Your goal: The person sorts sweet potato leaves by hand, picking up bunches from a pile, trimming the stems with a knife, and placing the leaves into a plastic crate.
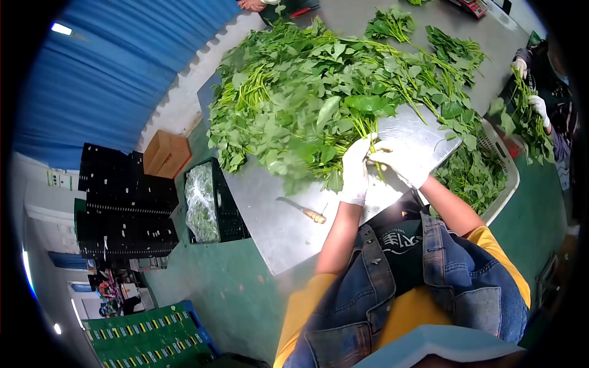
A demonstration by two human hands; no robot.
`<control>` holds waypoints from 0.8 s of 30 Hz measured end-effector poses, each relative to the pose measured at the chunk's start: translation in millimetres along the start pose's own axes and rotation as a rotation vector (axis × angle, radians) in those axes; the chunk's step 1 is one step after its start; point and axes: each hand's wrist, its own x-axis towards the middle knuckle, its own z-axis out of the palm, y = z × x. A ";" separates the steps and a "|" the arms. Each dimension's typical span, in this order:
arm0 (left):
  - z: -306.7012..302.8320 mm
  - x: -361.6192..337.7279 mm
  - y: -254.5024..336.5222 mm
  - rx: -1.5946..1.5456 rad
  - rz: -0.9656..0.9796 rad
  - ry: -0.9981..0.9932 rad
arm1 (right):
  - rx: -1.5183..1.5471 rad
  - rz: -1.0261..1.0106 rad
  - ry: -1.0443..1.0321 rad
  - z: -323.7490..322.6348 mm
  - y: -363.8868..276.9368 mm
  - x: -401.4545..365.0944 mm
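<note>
My left hand, in a white glove, is closed around a small bunch of leafy green stems over the metal table. Close beside it, my gloved right hand pinches the lower ends of the same stems. The leaves of the bunch point away from me, toward a large heap of leafy greens that covers much of the table. A knife with a wooden handle lies on the metal, left of my left hand.
A white crate with more greens stands at my right. Beyond it, a co-worker's gloved hands hold leafy stems. Left of the table are a black crate with bagged greens, stacked black crates, a cardboard box and green pallets.
</note>
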 end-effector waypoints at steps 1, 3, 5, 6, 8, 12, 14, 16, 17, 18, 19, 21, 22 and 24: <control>-3.1 5.0 -14.2 0.001 -0.004 -0.010 | 0.025 -0.023 0.091 -0.5 3.5 1.6; -5.3 13.5 -36.0 -0.270 -0.128 0.069 | 0.088 -0.001 0.158 -5.1 8.9 -0.8; -14.5 32.2 -61.5 -0.380 -0.145 0.088 | 0.151 0.032 0.181 -20.5 19.4 -6.4; -22.1 46.1 -69.2 -0.446 -0.134 0.240 | 0.181 -0.069 0.177 -28.3 22.9 -12.3; -40.7 52.9 -57.4 -0.561 -0.039 0.377 | 0.366 -0.117 0.257 -67.0 52.1 -28.3; -40.3 24.7 -7.6 -0.398 0.204 0.539 | 0.851 0.093 0.361 -127.9 49.3 -50.9; -52.0 26.3 -19.9 -0.503 0.141 0.456 | 0.592 0.131 0.472 -151.0 73.3 -30.5; -58.8 27.5 -35.6 -0.534 0.028 0.411 | 0.279 0.085 0.443 -169.2 109.0 10.2; -61.6 26.0 -38.0 -0.583 -0.044 0.332 | 0.279 0.075 0.426 -177.2 128.9 39.3; -67.2 28.2 -51.0 -0.644 -0.054 0.289 | 0.074 0.067 0.494 -178.3 130.2 59.5; -72.6 24.7 -56.5 -0.644 -0.037 0.292 | -0.129 0.055 0.559 -175.8 126.1 75.3; -82.8 14.1 -58.1 -1.643 -0.395 0.212 | -0.223 -0.022 0.546 -175.3 119.0 92.2; -76.0 10.3 -56.4 -1.226 -0.242 0.217 | -0.555 0.029 0.568 -183.2 129.1 103.3; -56.9 -11.1 -18.6 -0.720 -0.086 0.136 | -0.933 0.103 0.566 -180.3 108.9 122.3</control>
